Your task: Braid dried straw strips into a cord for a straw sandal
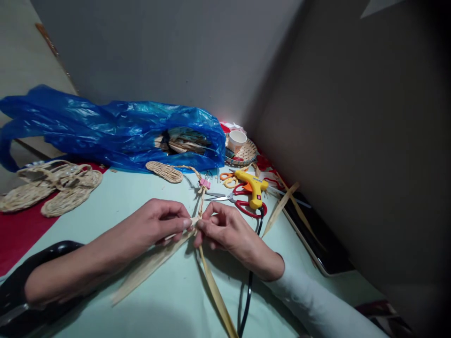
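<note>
Pinched between thumb and fingers of my left hand (165,223) is a pale dried-leaf strip (148,270), whose wide tail hangs toward the lower left. My right hand (221,225) is closed at the same spot, gripping the lower end of a thin braid (201,202). A yellowish strip (214,286) runs down from beneath its fingers to the front edge. Beyond the hands, a pink clip (205,183) holds the braid. From there the braid leads up to a woven oval sole (164,172). The fingertips hide how the strips cross.
Red-handled scissors (243,203) lie right of the braid under a yellow glue gun (255,188) with a black cord (249,300). A blue plastic bag (116,126) of dried strips lies behind. Woven sandals (70,188) sit left; a black tablet-like slab (317,239) lies right.
</note>
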A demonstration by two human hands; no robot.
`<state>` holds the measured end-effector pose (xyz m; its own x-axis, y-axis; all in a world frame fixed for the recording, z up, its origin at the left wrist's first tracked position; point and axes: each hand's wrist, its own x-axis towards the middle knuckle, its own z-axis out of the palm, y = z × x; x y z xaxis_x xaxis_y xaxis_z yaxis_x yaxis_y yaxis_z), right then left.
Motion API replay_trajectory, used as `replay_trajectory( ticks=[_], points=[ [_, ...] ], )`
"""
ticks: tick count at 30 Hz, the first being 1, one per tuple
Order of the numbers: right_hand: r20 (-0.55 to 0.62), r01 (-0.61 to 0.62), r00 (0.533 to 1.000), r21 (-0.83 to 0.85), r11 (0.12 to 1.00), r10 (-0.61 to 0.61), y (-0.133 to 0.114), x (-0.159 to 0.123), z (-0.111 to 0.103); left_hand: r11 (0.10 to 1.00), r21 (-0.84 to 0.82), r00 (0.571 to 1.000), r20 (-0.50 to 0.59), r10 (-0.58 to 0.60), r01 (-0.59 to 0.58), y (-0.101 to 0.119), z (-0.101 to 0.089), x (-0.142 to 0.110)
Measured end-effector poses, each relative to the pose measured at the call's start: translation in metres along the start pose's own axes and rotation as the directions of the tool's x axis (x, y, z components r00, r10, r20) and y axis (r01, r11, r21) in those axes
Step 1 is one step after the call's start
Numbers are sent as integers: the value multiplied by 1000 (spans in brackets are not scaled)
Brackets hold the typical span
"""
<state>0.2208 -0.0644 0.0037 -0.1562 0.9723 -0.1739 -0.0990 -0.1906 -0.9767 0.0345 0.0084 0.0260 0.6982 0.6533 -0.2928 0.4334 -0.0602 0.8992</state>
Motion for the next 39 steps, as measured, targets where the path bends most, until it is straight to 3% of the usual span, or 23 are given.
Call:
replay_trajectory(
  ticks=[2,4,6,8,9,11,14,16,17,18,19,20,21,23,26,29,34,39],
  points=[
    [-16,30,999,13,999,-30,2,-1,2,981,178,990,-101,94,-75,2,13,-9],
    [-28,29,999,12,999,-29,3,-3,3,848,477,923,-167,347,-232,1,28,-17],
    [-33,17,999,32,999,-16,3,-5,3,539,738,767,-45,640,-406,-3,43,-22],
    [-26,6,1000,75,997,-4,2,-6,4,223,867,616,116,779,-446,-7,55,-25],
    [-24,-4,1000,97,995,6,2,-6,4,119,893,574,172,800,-433,-9,58,-25],
    [-28,-18,999,130,991,21,1,-6,5,53,907,564,213,798,-418,-12,62,-26],
    [-37,-5,999,149,989,11,0,-5,5,210,849,600,148,786,-485,-13,53,-25],
    [-40,14,999,152,988,-8,0,-6,4,415,768,646,-2,763,-488,-10,41,-21],
    [-41,19,999,155,988,-13,0,-6,4,548,715,685,-133,716,-434,-8,34,-17],
    [-41,23,999,162,987,-16,0,-7,3,701,619,741,-271,614,-355,-7,27,-13],
    [-42,23,999,174,984,-16,-1,-8,3,849,443,835,-319,450,-288,-5,22,-9],
    [-38,18,999,189,982,-11,-1,-8,3,949,223,921,-270,279,-222,-4,19,-4],
    [-32,12,999,202,979,-5,-1,-9,2,987,-7,975,-161,154,-158,-4,17,0],
    [-24,-3,1000,217,976,8,-2,-9,2,935,-354,999,38,11,3,-4,18,5],
    [-10,-11,1000,214,977,13,-3,-10,0,807,-574,989,117,-88,140,-4,21,5],
    [3,-16,1000,223,975,16,-5,-10,-2,794,-580,980,175,-99,183,-3,14,1],
    [14,-66,998,238,969,64,-8,-9,-4,871,-454,958,281,-62,189,-4,-1,4],
    [15,-66,998,205,976,64,-7,-9,-2,912,-401,986,163,-18,83,-2,7,7]
  ],
)
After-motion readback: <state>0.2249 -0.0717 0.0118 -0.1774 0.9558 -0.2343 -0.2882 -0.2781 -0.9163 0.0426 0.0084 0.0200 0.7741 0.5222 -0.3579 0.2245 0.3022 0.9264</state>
